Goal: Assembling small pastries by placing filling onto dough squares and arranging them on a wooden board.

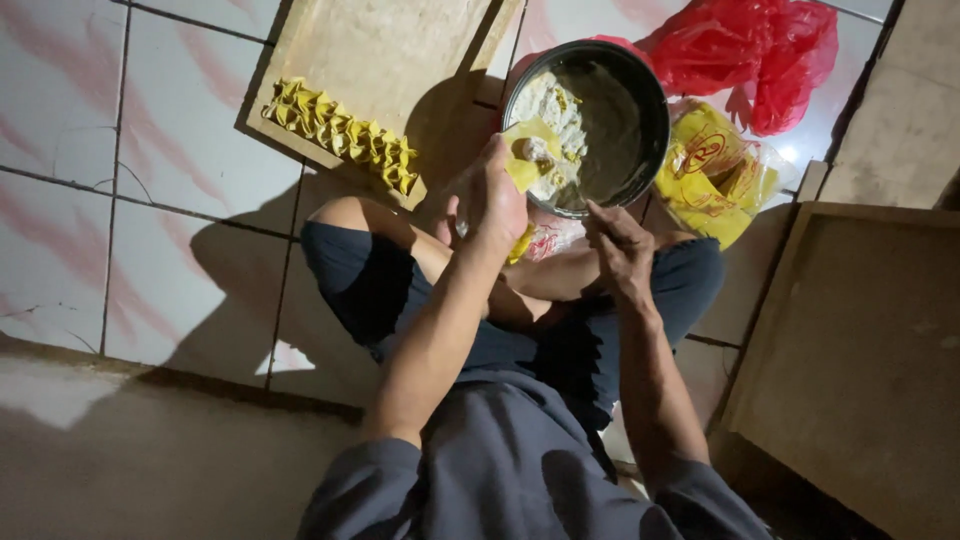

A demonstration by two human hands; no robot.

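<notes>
The left hand (492,200) was clamped on a yellow wrapper (527,160) with filling; the right hand (618,242) pinched a thin utensil (582,196). A clear packet of yellow wrappers (712,172) with a red mark lay just right of the bowl (630,110), below a red plastic bag (755,50).

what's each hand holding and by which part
Left hand cups a yellow wrapper from beneath; right hand pinches a thin utensil by its end.

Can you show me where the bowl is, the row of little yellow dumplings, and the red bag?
bowl (640,80): head view, on its dark inner wall.
dumplings (340,132): head view, middle of the row on the board.
red bag (760,50): head view, middle of the crumpled plastic.
</notes>
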